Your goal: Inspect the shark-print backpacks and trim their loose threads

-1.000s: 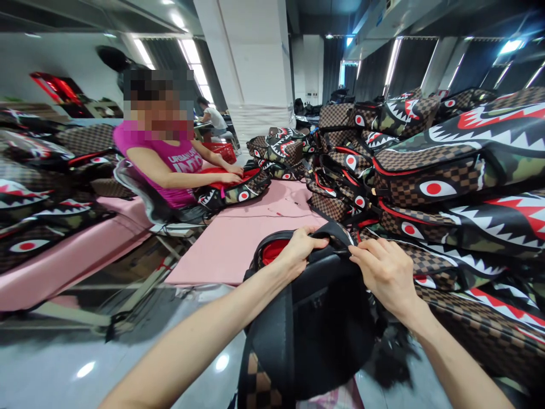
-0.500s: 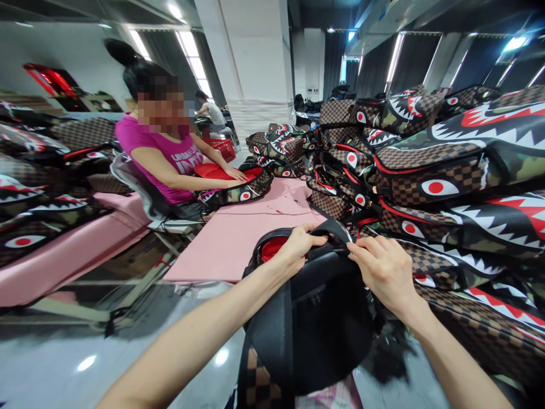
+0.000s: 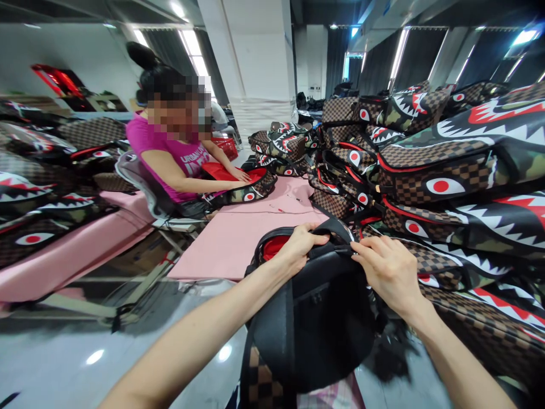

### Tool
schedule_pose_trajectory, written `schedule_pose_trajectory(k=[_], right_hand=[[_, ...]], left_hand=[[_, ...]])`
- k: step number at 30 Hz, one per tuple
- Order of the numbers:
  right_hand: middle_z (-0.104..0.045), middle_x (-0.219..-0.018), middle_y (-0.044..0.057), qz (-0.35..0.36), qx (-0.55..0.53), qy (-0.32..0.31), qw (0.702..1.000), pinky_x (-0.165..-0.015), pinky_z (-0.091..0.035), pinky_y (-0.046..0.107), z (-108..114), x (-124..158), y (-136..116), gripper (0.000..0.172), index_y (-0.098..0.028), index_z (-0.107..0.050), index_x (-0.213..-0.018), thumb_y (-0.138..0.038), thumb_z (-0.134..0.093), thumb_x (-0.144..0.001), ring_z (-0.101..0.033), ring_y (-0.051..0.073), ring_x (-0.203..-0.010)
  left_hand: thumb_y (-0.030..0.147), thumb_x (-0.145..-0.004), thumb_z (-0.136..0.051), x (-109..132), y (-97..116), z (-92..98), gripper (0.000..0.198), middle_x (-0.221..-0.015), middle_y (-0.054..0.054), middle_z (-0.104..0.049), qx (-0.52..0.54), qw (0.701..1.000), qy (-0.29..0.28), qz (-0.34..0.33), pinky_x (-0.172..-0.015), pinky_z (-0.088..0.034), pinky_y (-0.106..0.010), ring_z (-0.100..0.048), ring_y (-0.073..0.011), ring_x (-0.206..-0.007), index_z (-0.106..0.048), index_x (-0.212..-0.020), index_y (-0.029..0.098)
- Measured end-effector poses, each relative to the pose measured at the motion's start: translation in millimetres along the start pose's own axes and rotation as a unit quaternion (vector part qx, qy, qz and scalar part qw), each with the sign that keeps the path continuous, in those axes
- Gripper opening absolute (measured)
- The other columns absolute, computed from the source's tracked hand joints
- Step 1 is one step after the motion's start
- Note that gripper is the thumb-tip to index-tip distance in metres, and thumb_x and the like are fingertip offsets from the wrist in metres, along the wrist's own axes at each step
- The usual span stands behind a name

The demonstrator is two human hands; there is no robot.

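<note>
1. Where the flat pink tabletop (image 3: 221,241) ends in the head view, a black, brown-checkered bag with red lining (image 3: 327,335) stands at the near edge; bare pink surface lies open beyond it, leftward.
2. The left hand (image 3: 304,247) grips the bag's upper edge; the right hand (image 3: 385,270) pinches that edge alongside.
3. The bag's bottom is cut off by the frame; details on its dark panel are hard to make out.
4. Stacked checkered-and-camouflage shark-print bags (image 3: 447,187) crowd the right.
5. Across the tabletop, a co-worker in magenta (image 3: 174,156) handles a red-lined camouflage bag (image 3: 255,193).
</note>
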State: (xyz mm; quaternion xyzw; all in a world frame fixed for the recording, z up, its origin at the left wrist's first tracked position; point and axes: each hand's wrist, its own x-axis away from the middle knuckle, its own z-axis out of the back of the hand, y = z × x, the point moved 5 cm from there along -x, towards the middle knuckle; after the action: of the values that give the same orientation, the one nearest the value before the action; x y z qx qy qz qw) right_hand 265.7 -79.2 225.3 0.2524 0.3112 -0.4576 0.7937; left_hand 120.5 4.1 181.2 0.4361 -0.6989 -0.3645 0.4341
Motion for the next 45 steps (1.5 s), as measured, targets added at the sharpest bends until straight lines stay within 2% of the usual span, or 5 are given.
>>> schedule_pose_trajectory(k=[12,19,35,40,45], right_hand=[[-0.067,-0.080,0.003,0.036,0.065,0.002,0.997,-0.063,-0.030,0.031,2,-2,-10,0.015,-0.018,-0.066,-0.091,-0.012,-0.056,-0.081,-0.050,0.015,-0.071],[-0.066,-0.081,0.002,0.001,0.017,0.020,1.000,-0.064,-0.032,0.028,4,2,-2,0.011,-0.020,-0.066,-0.089,-0.019,-0.058,-0.083,-0.050,0.014,-0.071],[-0.066,-0.081,0.003,0.018,0.032,0.010,0.999,-0.065,-0.032,0.029,4,3,-6,0.012,-0.019,-0.066,-0.091,-0.019,-0.057,-0.083,-0.050,0.015,-0.072],[-0.067,-0.080,0.003,0.025,0.042,0.006,0.999,-0.064,-0.032,0.030,3,-1,-10,0.011,-0.018,-0.066,-0.090,-0.018,-0.057,-0.083,-0.051,0.015,-0.071],[-0.067,-0.080,0.003,-0.010,-0.044,0.012,0.999,-0.066,-0.036,0.029,0,4,0,0.012,-0.020,-0.065,-0.090,-0.018,-0.055,-0.083,-0.054,0.015,-0.071]], left_hand=[[0.000,-0.051,-0.065,-1,-2,-1.2,0.034,-0.064,0.000,-0.063,-0.014,1.000,0.000,-0.008,-0.059,-0.045,-0.026,-0.060,-0.0139,-0.057,-0.061,-0.083,0.012],[0.000,-0.051,-0.064,-1,-2,-0.9,0.035,-0.064,-0.001,-0.063,-0.015,1.000,0.000,-0.002,-0.059,-0.046,-0.027,-0.060,-0.0154,-0.058,-0.061,-0.084,0.012],[0.001,-0.050,-0.067,-2,-3,-1.1,0.034,-0.067,-0.001,-0.065,-0.015,0.999,-0.019,-0.023,-0.060,-0.045,-0.026,-0.059,-0.0131,-0.057,-0.064,-0.082,0.013],[0.001,-0.051,-0.066,-4,-5,0.2,0.038,-0.065,-0.001,-0.064,-0.027,0.999,-0.010,-0.018,-0.059,-0.046,-0.027,-0.061,-0.0155,-0.059,-0.063,-0.087,0.013],[0.000,-0.052,-0.065,-1,-4,-1.7,0.038,-0.064,-0.001,-0.063,-0.020,1.000,-0.009,-0.008,-0.057,-0.045,-0.026,-0.060,-0.0145,-0.057,-0.061,-0.088,0.012]])
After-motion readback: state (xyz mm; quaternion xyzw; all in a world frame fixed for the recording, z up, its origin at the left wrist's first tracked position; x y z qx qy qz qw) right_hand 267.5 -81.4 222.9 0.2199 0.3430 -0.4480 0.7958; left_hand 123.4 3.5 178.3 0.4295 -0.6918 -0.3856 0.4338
